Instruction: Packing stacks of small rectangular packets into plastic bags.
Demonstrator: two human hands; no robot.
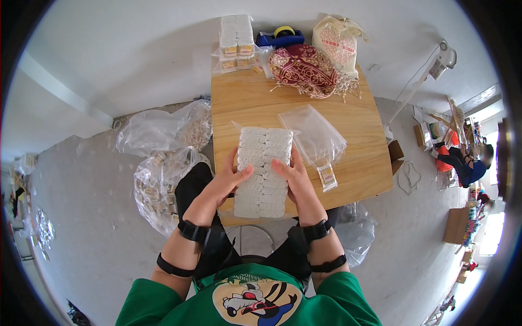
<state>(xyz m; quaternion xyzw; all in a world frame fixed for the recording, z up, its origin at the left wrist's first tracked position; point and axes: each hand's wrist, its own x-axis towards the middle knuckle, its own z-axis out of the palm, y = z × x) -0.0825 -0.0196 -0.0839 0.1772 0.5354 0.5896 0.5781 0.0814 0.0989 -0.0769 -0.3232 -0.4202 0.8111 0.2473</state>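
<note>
On the wooden worktop [353,125] over grey floor [81,217], left hand [228,179] and right hand [293,176] clasp a white packet block [263,171] between them

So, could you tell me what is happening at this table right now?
A person seated at a small wooden table holds a white block of small packets in two rows between both hands, the left hand and the right hand pressing its sides. Empty clear bags lie just to the right of it. At the far edge sit another stack of packets, a tape dispenser and a red patterned pouch. Large plastic bags sit on the floor at the left.
</note>
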